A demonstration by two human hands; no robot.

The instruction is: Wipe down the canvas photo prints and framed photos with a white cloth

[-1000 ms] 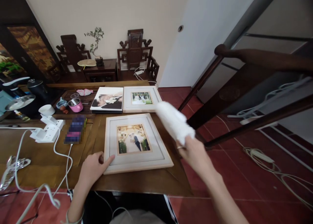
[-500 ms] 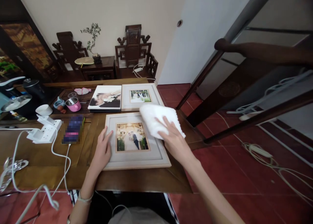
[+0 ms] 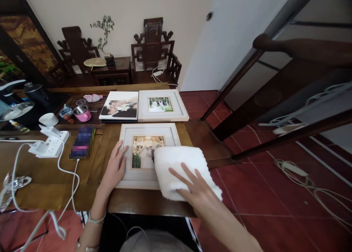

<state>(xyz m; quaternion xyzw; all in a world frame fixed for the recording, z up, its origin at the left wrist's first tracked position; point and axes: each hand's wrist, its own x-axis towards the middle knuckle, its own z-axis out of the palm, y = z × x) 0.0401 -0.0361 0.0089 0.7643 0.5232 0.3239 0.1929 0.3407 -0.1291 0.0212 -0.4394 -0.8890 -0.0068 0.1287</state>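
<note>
A pale wooden photo frame lies flat on the brown wooden table right in front of me. My left hand rests flat on its left border, fingers spread. My right hand presses a folded white towel onto the frame's lower right part, fingers stretched out on top of the cloth. The towel covers the right side of the picture and hangs past the table's near edge.
Behind the near frame lie a second pale frame and a photo album. To the left are a phone, a white power strip with cables, and a pink cup. Red tiled floor and a dark wooden railing lie to the right.
My right hand brought the towel down from the air onto the frame, then slid it toward the near right corner. My left hand moved up along the frame's left border.
</note>
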